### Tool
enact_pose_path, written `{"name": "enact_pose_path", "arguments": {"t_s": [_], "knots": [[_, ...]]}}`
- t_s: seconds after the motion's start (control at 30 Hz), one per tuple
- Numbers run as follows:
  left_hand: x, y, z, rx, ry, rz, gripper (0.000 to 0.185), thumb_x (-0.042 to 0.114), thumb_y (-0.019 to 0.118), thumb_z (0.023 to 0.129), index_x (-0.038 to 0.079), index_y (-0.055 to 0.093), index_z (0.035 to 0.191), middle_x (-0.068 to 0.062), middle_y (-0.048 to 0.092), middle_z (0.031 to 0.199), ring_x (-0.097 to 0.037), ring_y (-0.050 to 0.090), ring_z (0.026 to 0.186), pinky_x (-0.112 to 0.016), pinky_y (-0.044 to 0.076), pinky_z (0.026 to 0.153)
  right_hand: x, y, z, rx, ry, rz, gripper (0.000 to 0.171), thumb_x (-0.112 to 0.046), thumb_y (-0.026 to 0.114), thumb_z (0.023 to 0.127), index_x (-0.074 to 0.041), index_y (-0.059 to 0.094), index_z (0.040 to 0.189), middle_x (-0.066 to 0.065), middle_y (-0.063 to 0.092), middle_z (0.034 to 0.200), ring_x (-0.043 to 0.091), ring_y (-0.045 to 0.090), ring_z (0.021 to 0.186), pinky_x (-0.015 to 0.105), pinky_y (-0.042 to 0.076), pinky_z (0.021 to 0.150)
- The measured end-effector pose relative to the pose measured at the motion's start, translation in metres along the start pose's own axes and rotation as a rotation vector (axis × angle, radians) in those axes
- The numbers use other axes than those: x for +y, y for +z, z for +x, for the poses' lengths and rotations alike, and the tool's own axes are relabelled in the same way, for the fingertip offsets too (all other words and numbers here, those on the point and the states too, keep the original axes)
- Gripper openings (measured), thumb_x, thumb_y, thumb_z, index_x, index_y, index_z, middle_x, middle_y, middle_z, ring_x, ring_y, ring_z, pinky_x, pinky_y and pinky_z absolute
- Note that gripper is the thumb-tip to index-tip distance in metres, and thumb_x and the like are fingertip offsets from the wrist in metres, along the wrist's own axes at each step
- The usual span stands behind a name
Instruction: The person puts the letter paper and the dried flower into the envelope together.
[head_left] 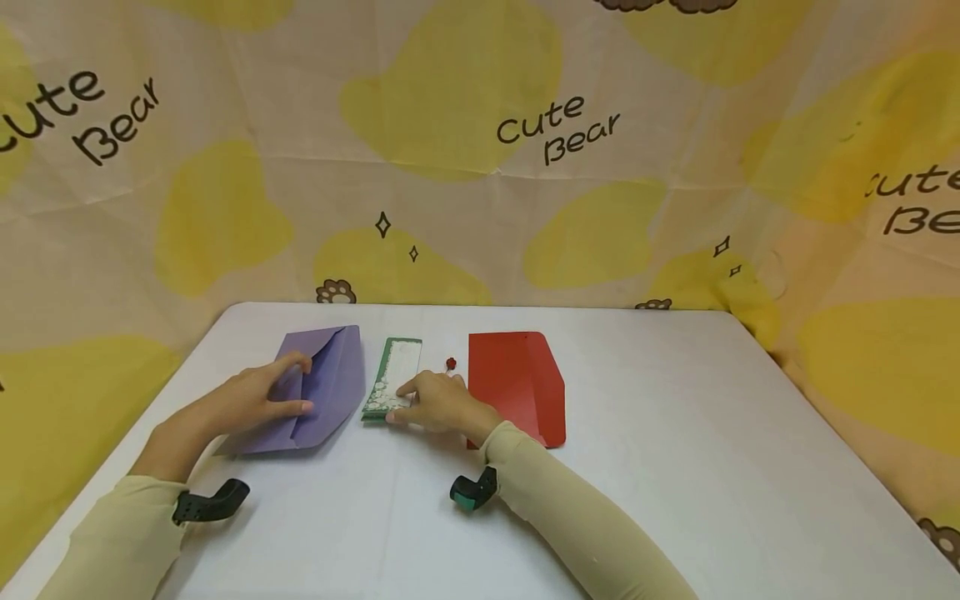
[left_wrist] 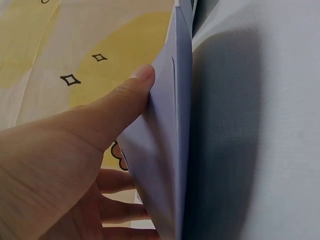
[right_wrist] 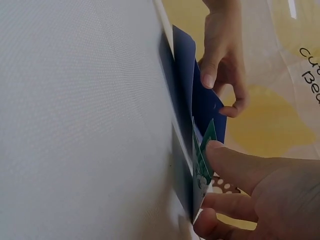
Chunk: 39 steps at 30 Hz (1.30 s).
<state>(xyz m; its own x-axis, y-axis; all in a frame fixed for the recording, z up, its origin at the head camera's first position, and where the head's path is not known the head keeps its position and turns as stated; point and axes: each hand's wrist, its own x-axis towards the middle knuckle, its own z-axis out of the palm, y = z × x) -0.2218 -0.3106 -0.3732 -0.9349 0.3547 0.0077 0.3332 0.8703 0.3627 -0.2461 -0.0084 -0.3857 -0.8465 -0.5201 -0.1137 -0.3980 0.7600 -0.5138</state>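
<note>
Green card point(head_left: 392, 379) under right hand point(head_left: 438, 404)

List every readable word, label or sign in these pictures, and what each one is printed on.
"Cute Bear": on the yellow-patched backdrop cloth, whole at centre, cut off at the left and right edges.
"Cu / Be": a cropped piece of the same print, in the right wrist view.
Green bordered card: white pattern only, no legible text.
Purple envelope, red envelope: no writing visible.

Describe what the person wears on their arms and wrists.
Both arms wear long beige sleeves, left sleeve and right sleeve, ending at the wrists. A black mount sits under the left wrist; a black-and-teal mount sits under the right. Hands are bare.
</note>
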Motion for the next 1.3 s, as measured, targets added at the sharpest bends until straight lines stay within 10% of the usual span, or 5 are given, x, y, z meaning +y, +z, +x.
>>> {"name": "enact_pose_path", "arguments": {"t_s": [0.2,0.57,0.9,1.3], "knots": [[-0.001,0.002,0.0,-0.005,-0.003,-0.006,0.059,0.048,0.077,0.085,0.019,0.045,0.125,-0.022,0.059,0.115,-0.032,0.057,0.088,-0.05,0.05,0.081,0.002,0.002,0.0,-0.014,-0.009,0.032,0.043,-0.043,0.074,0.091,-0.022,0.071,0.128,-0.004,0.06,0.055,0.006,0.047,0.055,0.029,0.034,0.081],[0.0,0.001,0.0,-0.009,-0.006,0.001,0.06,0.05,0.077,0.085,0.019,0.045,0.126,-0.021,0.059,0.115,-0.032,0.057,0.088,-0.048,0.049,0.079,0.003,-0.002,0.0,0.016,-0.012,0.19,0.037,-0.035,0.074,0.092,-0.014,0.075,0.122,0.003,0.078,0.111,0.008,0.064,0.086,0.021,0.05,0.071],[0.0,0.0,0.0,-0.006,-0.005,0.007,0.06,0.05,0.077,0.085,0.019,0.046,0.126,-0.021,0.06,0.119,-0.033,0.059,0.092,-0.052,0.05,0.084,0.008,-0.003,0.006,0.185,-0.044,0.424,0.013,-0.01,0.067,0.096,-0.003,0.078,0.099,0.008,0.076,0.087,0.009,0.058,0.075,0.02,0.046,0.066],[0.0,0.001,0.001,-0.002,-0.006,0.001,0.059,0.05,0.076,0.086,0.021,0.045,0.127,-0.021,0.059,0.121,-0.034,0.059,0.095,-0.053,0.05,0.084,0.011,-0.005,0.009,0.128,0.02,0.59,0.025,0.002,0.07,0.088,0.0,0.073,0.113,0.006,0.062,0.088,0.012,0.062,0.058,0.02,0.053,0.056]]}}
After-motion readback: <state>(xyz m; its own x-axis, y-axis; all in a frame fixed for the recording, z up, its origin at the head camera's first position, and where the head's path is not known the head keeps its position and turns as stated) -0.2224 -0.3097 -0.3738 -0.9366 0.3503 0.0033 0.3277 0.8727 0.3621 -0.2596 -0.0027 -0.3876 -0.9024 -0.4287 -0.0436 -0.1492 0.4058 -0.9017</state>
